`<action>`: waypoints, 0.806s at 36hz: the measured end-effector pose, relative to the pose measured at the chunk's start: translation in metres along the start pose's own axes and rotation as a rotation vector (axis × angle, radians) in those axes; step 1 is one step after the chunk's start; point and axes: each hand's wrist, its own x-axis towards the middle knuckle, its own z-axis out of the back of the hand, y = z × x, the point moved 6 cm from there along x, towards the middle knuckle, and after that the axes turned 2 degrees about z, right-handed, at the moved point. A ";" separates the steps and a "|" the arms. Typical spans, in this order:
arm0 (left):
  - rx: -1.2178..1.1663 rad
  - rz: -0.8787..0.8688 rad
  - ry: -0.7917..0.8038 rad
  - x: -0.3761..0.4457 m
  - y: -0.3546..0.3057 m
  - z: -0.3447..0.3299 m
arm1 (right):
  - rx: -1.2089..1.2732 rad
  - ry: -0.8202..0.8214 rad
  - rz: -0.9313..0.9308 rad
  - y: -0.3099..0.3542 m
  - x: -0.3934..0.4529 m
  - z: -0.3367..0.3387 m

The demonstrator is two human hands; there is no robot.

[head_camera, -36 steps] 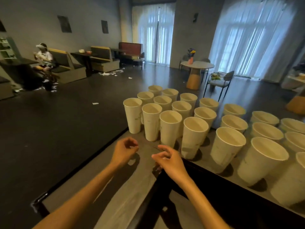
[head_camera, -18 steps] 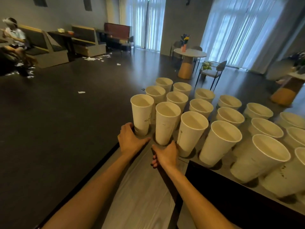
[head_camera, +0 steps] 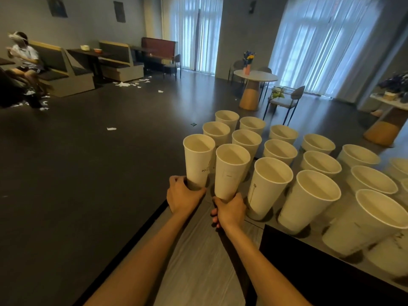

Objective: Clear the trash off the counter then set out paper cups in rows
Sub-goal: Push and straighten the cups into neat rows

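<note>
Both hands are curled tight around cup bases at the near corner of the surface (head_camera: 198, 257): the left hand (head_camera: 183, 196) grips the corner cup (head_camera: 198, 160), the right hand (head_camera: 230, 212) its neighbour (head_camera: 230, 171).

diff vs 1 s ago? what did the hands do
Both hands went forward from the bare counter to the near cups: left hand now grips the leftmost cup at its base, right hand grips the next cup. Other cups unmoved.
</note>
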 end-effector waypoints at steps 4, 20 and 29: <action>-0.003 0.011 -0.008 -0.002 0.002 0.001 | -0.026 0.007 0.009 -0.003 0.002 -0.001; 0.027 0.040 0.060 -0.005 0.000 0.006 | -0.114 0.039 -0.014 -0.003 0.001 0.001; -0.030 0.028 0.164 -0.007 0.003 0.016 | -0.005 0.146 -0.046 -0.001 -0.014 0.007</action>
